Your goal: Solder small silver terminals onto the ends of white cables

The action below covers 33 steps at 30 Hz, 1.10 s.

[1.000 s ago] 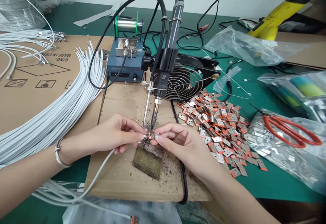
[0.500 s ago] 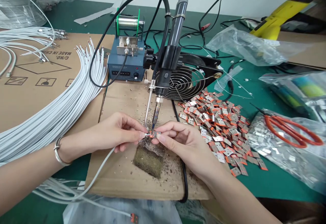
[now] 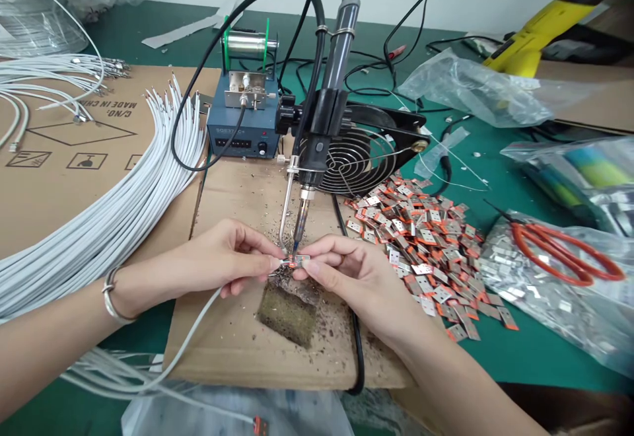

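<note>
Between thumb and fingers, my left hand (image 3: 242, 259) pinches a white cable (image 3: 198, 326) close to its stripped end. My right hand (image 3: 341, 267) pinches a small USB connector (image 3: 302, 260) with an orange part. Cable end and connector meet just under the tip of a soldering iron (image 3: 300, 224) fixed in a stand. A thin metal solder feed tube (image 3: 286, 211) reaches down beside the tip. The exact contact at the tip is too small to make out. Below my hands lies a worn sponge (image 3: 287, 317) on cardboard (image 3: 222, 357).
A bundle of white cables (image 3: 123, 205) lies left. Behind stand a blue solder feeder (image 3: 242, 129) with a solder spool (image 3: 246, 46) and a black fan (image 3: 356, 158). To the right are a pile of USB connectors (image 3: 426, 244) and orange-handled scissors (image 3: 564, 251) on a plastic bag (image 3: 525, 290).
The view has shifted very slightly. Both hands keep their pinch on the cable and USB connector under the iron tip; nothing else has visibly moved.
</note>
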{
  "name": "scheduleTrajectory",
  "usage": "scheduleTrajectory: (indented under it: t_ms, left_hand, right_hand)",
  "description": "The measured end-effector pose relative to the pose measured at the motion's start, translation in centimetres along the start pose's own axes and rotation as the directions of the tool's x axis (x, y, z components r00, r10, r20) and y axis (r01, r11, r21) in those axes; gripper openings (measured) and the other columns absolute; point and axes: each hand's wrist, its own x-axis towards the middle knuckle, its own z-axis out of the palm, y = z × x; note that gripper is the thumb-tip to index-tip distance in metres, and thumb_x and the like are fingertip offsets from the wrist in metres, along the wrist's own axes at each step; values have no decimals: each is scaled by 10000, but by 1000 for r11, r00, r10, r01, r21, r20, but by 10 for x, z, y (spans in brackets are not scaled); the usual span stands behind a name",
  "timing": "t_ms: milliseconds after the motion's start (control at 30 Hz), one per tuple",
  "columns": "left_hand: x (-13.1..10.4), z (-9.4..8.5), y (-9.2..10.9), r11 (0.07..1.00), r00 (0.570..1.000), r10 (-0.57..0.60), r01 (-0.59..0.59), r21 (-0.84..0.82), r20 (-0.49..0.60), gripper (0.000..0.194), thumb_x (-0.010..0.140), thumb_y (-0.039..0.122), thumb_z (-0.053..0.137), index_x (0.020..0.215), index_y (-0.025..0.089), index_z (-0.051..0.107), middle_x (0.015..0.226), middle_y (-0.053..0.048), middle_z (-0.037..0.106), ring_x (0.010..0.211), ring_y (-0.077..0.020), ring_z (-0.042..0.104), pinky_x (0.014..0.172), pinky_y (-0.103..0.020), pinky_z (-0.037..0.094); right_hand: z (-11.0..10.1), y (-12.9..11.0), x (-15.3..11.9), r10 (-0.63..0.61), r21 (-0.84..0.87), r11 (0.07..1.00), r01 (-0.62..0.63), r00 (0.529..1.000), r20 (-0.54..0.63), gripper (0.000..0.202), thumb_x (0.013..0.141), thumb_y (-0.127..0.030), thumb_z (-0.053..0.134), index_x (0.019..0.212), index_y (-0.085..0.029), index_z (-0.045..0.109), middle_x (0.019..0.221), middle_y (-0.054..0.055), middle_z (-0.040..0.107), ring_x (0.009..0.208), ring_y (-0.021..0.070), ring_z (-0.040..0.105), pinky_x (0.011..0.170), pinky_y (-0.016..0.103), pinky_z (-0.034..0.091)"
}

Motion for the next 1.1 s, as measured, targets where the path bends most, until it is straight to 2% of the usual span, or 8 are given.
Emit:
scheduleTrajectory:
  t_ms: [133,300,467,767,1100]
  left_hand:
    - [1,0,2,999,1000,-17,18,37,-21,155,783,252,602,858,131,664,597,36,530,354,-16,388,306,-114,323]
    - [1,0,3,998,999,-24,26,57,-23,170,781,260,604,872,129,665,602,33,529,360,-20,393,308,-115,324]
    - [1,0,3,999,999,-26,27,42,-21,150,787,236,594,866,126,660,604,32,533,360,-14,394,311,-105,323]
    - [-3,2,3,1000,1000,-22,22,12,-10,150,789,262,602,845,141,670,595,29,533,363,-20,386,315,-119,320]
    - [-1,0,2,1000,1000,1,-1,-6,2,147,770,264,616,823,134,657,585,33,534,344,-18,373,300,-122,302]
  right_hand:
    - [1,-1,0,-1,-58,998,0,1000,-26,243,647,-365,756,769,-175,665,670,47,706,615,137,656,583,223,509]
    - [1,0,1,-14,-72,997,13,1000,-20,215,666,-328,741,791,-172,660,678,41,704,633,141,660,599,231,514]
    - [0,1,0,-14,-57,998,13,1000,-10,202,667,-317,746,773,-171,656,665,32,702,620,119,656,591,200,509]
    - [-2,-1,-1,-19,-44,999,20,1000,12,209,677,-347,743,766,-177,659,678,41,707,635,136,672,599,219,529]
    - [-3,-1,-1,-35,12,999,34,998,58,133,711,-270,724,789,-176,673,676,24,709,630,97,656,607,169,499]
